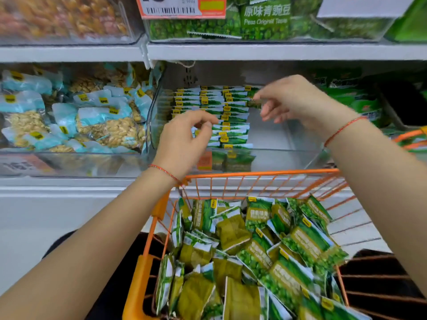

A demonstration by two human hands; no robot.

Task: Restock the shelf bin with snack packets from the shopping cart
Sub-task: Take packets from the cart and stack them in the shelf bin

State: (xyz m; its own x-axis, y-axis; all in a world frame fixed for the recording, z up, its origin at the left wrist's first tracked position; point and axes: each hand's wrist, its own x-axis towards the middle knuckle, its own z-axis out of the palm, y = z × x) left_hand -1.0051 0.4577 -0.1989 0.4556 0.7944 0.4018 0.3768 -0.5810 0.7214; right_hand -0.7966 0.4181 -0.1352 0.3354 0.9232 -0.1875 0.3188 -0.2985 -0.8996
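Snack packets (249, 255) are lying heaped in the shopping cart (261, 174), below and nearer than the shelf bin (272, 135), where both hands are hovering: left hand (184, 137) loosely curled, apparently holding nothing; right hand (293, 100) seemingly pinching a stacked packet (255, 103).

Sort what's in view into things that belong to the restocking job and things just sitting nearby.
Belongs to the job:
- green pea packets in the orange cart
- clear shelf bin with packet rows
- left hand, right hand

Just nearby:
- blue nut packs
- price tag
- upper pea bin
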